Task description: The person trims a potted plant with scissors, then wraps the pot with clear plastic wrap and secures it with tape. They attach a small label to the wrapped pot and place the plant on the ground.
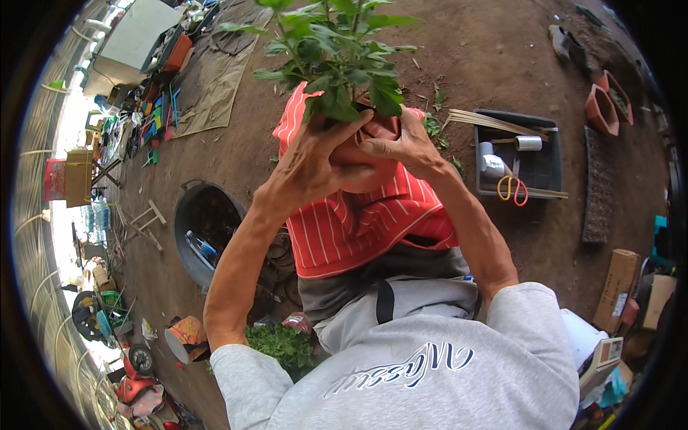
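A leafy green potted plant (344,59) stands above a reddish-brown pot (371,166) at the top centre. My left hand (317,156) holds the pot's left side, with the thumb near the rim under the leaves. On the opposite side my right hand (411,142) grips the pot, its thumb lying across the front. Some fingertips are hidden behind the pot and foliage. Beneath the pot, a red cloth with white stripes (349,231) covers my lap.
To the right, a black plastic tray (559,161) holds thin sticks (494,122), rolls (528,143) and scissors (513,188). A large dark tub (185,252) is at left, near a leafy plant (282,346). Terracotta-coloured planters (602,110) lie at upper right.
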